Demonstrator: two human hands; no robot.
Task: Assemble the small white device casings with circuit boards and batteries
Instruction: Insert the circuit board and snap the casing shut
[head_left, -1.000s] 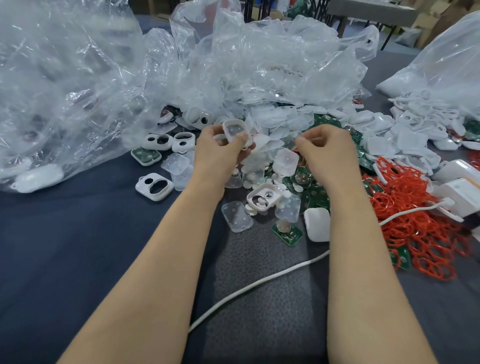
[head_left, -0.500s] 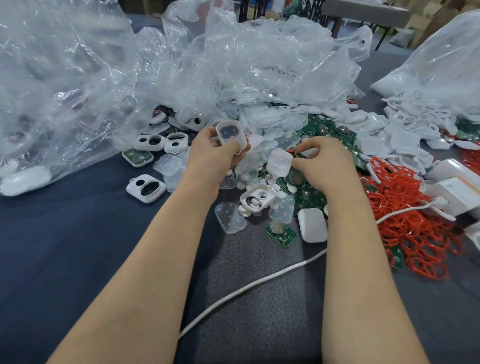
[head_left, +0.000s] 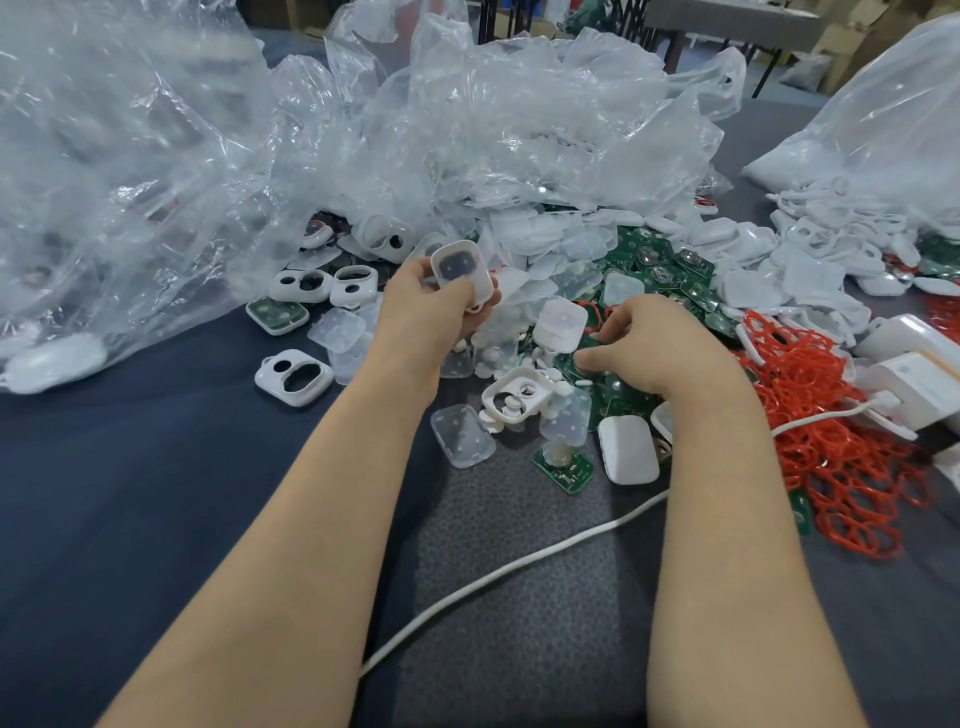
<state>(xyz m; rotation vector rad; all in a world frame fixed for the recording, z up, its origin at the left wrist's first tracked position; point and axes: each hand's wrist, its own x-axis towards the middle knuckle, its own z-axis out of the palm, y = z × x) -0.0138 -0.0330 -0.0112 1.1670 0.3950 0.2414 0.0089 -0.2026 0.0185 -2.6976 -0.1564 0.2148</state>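
Your left hand (head_left: 431, 312) has its grip closed round one white casing (head_left: 461, 273), held above the heap in the middle of the table (head_left: 104, 493). Two dark patches show on the face turned to you. No board or battery is visible in it, so I judge this unit barely begun.

Your right hand (head_left: 654, 348) is down among the green circuit boards (head_left: 660, 270) just beside it, fingers curled. Whether that grip has a board pinched I cannot tell.

Seating a board and battery and closing the shell are not yet done. Loose casing fronts (head_left: 293, 370) lie toward the left edge and red rings (head_left: 831, 441) toward the right edge. One closed white shell (head_left: 626, 449) near your right wrist may be finished.
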